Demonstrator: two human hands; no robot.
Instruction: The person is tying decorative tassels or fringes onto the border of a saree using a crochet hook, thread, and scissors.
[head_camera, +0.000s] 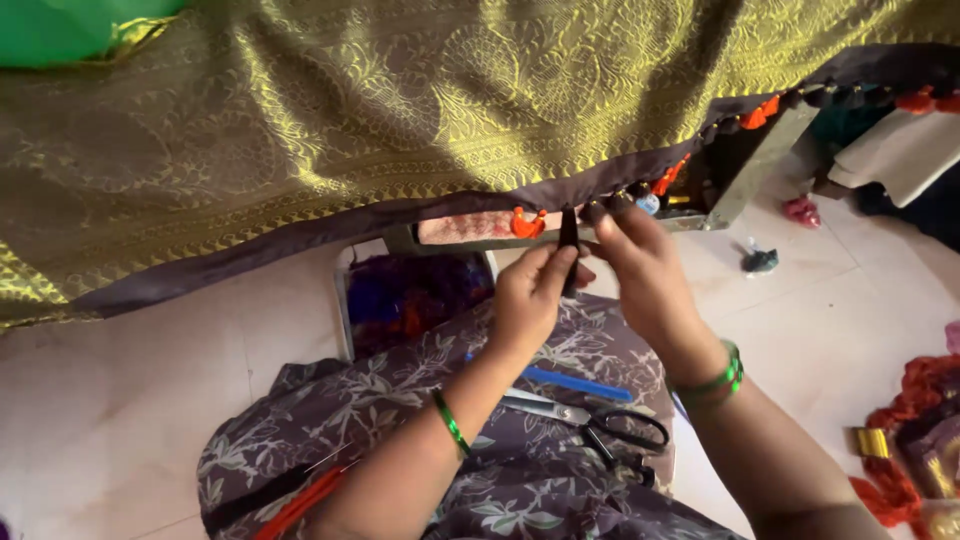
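Under the hanging gold brocade cloth (400, 110), at its dark hem, both hands meet: the left hand (528, 300) pinches one dark tassel (569, 240) between its fingers (560, 265), and the right hand (650, 280) has its fingers (605, 218) narrowed on the hem just right of it. One pair of scissors (600, 425) and one blue strip (575, 383) lie near, on the lap.

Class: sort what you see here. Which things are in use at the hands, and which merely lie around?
In use: left hand, right hand, dark tassel, gold brocade cloth.

Lying about: scissors, blue comb, red thread bundle, gold spool, orange tassel.
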